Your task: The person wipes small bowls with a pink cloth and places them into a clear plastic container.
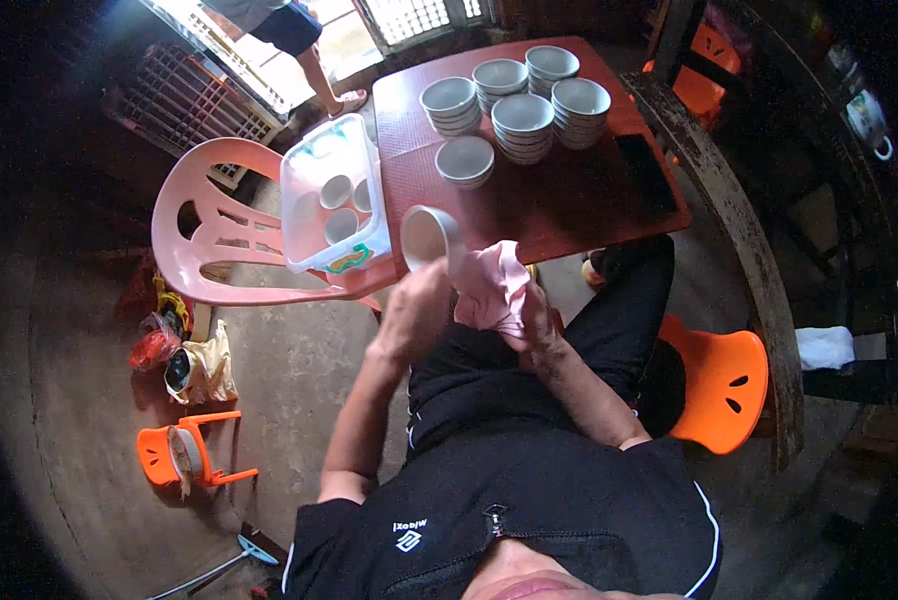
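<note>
My left hand [419,307] grips a white bowl [425,238] by its side, its mouth tilted up, just off the near left corner of the table. Close to its right, my right hand [537,324] holds a crumpled pink cloth [492,291]. Several stacks of white bowls [522,120] stand upright on the red-brown table [419,176], with a short stack [465,160] nearest me. Left of the table, a clear plastic bin [378,202] on a pink plastic chair [186,277] contains several more bowls [336,192].
A dark flat object [646,171] lies on the table's right side. An orange chair [726,390] and a curved wooden edge [749,247] are at right. Bags [207,369], a small orange chair [156,456] and a squeegee-like tool [258,550] sit on the floor at left. Another person [299,34] stands beyond the table.
</note>
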`<state>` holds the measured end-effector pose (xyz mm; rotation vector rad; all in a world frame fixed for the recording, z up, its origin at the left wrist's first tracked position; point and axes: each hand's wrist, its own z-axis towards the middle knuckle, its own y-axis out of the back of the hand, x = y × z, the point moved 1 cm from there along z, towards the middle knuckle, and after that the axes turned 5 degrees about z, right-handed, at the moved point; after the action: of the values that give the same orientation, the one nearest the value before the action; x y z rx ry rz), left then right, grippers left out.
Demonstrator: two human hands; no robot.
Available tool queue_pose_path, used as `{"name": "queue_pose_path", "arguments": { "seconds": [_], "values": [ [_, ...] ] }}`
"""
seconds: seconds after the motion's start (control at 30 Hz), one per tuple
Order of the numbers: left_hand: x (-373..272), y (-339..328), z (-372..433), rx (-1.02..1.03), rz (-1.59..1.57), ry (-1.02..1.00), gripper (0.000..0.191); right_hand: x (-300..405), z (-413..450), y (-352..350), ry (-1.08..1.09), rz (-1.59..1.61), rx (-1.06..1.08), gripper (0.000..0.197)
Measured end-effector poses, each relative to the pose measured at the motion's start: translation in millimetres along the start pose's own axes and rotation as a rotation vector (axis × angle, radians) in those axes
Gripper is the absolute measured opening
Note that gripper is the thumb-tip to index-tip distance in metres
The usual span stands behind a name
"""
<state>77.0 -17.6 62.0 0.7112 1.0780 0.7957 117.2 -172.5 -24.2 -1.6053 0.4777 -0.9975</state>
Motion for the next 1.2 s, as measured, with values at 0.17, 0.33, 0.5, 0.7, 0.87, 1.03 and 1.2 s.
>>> {"name": "queue_pose_path", "arguments": {
  "seconds": [0.17,0.33,0.5,0.7,0.87,1.03,1.2],
  "values": [
    [27,-2,86,0.002,0.282,0.02,0.014,5,2,39,-0.086,0.263,-0.04,0.052],
    [54,-32,152,0.116,0.347,-0.074,0.018,11,13,55,-0.121,0.28,0.04,0.042],
    [70,-55,169,0.271,0.423,-0.032,0.022,23,10,80,-0.083,0.221,-0.255,0.076],
    [72,-65,174,0.295,0.433,-0.103,0.026,47,18,96,0.108,0.223,-0.294,0.05],
    [71,-53,173,0.39,0.446,-0.058,0.026,72,28,54,0.069,0.13,-0.052,0.041],
    [101,-59,160,0.124,0.387,-0.275,0.054,79,26,50,0.101,-0.004,-0.06,0.044],
    [133,24,148,0.104,0.325,0.415,0.043,133,47,62,-0.208,-1.557,-0.035,0.027]
  ]
}}
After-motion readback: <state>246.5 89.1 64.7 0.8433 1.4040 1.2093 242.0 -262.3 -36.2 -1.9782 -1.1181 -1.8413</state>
